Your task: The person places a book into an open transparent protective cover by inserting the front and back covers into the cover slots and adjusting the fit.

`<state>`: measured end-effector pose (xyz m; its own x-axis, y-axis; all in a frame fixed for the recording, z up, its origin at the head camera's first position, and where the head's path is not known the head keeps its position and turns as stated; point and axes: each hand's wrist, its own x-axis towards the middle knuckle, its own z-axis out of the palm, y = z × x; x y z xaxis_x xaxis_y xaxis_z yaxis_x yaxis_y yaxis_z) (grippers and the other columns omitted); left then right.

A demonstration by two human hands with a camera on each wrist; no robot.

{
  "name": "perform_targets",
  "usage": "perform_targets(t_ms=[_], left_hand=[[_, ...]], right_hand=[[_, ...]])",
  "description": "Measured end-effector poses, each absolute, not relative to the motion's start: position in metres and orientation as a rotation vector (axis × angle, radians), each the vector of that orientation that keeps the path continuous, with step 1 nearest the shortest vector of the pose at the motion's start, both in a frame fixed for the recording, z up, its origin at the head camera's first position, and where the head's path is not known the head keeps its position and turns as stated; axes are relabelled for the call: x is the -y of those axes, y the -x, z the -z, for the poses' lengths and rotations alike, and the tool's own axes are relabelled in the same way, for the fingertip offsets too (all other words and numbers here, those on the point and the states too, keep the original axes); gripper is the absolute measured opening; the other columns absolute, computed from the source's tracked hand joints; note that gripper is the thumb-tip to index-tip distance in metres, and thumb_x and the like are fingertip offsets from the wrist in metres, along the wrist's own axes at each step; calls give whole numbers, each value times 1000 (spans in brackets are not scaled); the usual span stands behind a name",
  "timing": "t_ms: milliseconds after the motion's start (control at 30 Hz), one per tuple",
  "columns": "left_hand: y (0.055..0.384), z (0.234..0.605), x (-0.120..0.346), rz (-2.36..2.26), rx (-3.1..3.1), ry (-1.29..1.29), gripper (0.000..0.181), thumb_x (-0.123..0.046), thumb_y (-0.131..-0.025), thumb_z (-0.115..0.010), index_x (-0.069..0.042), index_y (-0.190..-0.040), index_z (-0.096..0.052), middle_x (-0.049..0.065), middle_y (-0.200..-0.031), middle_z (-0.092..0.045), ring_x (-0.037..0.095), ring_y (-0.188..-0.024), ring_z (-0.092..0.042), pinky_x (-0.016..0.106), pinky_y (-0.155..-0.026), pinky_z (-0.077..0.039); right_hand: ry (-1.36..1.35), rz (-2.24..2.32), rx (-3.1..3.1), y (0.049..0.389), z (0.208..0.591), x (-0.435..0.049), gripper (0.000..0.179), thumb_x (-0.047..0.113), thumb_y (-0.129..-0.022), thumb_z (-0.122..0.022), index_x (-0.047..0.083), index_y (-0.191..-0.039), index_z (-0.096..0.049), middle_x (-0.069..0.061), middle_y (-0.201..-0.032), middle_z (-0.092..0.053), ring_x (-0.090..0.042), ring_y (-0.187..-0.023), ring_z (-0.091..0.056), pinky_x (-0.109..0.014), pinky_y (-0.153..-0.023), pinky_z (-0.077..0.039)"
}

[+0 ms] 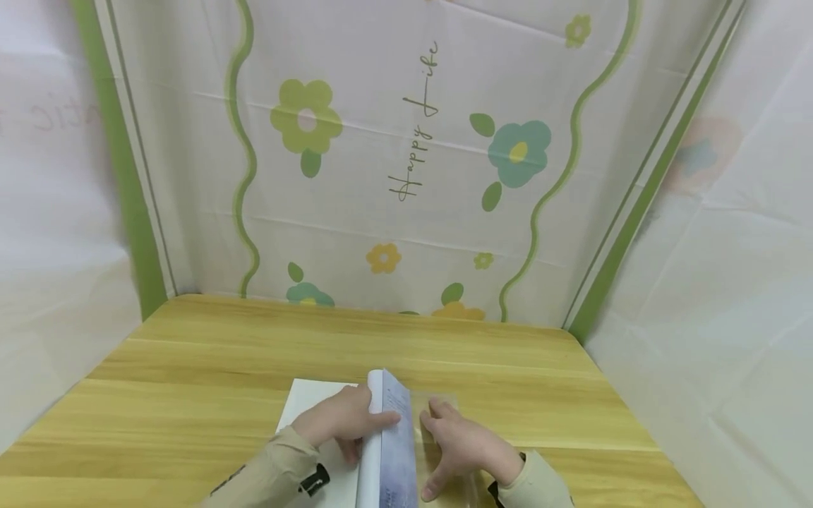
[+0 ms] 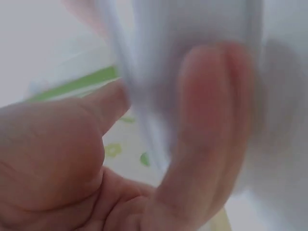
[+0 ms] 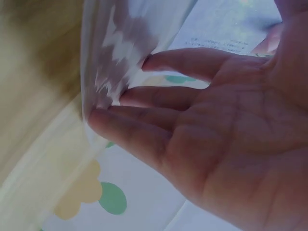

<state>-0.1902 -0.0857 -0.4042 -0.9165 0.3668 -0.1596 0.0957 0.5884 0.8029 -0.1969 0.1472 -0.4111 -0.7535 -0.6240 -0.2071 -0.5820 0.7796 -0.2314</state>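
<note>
A book with a bluish-purple printed cover [image 1: 400, 451] stands partly raised on the table, its pale spine side [image 1: 370, 451] bent round beside my left hand [image 1: 339, 415]. That hand grips the book, thumb on the printed face and the other fingers curled behind it. In the left wrist view, two fingers [image 2: 207, 110] press against the blurred, pale book. A white sheet-like part [image 1: 311, 398] lies flat to the left. To the right spreads a clear plastic film [image 3: 115, 43]. My right hand [image 1: 466, 444] has its fingers fairly straight, fingertips touching the film.
The wood-grain table [image 1: 209, 353] extends around the book. Behind it hangs a white curtain [image 1: 356, 190] with flowers and lettering. More white cloth [image 1: 718, 339] closes off the right side, and another sheet [image 1: 57, 303] the left.
</note>
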Motion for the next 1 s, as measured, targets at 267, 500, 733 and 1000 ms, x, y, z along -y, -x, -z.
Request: perform_targets(t_ms=[267,500,733,1000], left_hand=[[189,390,100,-1114,-2442,-369,43,-36,-100,-57,0,-77,-61,16,-54,-61,25,-44,-63,37,-44,-55],[191,392,98,-1107,-2440,-358,43,-33,-99,-60,1,-73,-60,15,-52,-61,23,-43,-62,35,-44,-55],[192,393,97,-1134,-2444,-341,38,-32,-97,-63,-1,-75,-59,12,-52,-61,17,-40,-59,34,-44,-55],[192,394,94,-1123,-2460,-335,35,-32,-96,-65,-3,-77,-61,9,-48,-58,14,-39,-56,32,-42,-53]], right_hand=[[954,155,-2727,194,412,-147,117,61,-57,-86,-6,-143,-44,-31,-151,-28,-49,-136,-31,-57,-108,-31],[927,198,-2735,196,413,-147,117,58,-55,-88,-6,-142,-44,-32,-151,-28,-51,-135,-30,-59,-106,-32],[900,229,-2720,197,413,-146,118,56,-55,-89,-8,-143,-43,-33,-151,-26,-50,-137,-27,-58,-107,-31],[902,272,-2690,199,412,-146,116,53,-57,-91,-9,-143,-42,-33,-151,-26,-46,-139,-26,-53,-108,-34]])
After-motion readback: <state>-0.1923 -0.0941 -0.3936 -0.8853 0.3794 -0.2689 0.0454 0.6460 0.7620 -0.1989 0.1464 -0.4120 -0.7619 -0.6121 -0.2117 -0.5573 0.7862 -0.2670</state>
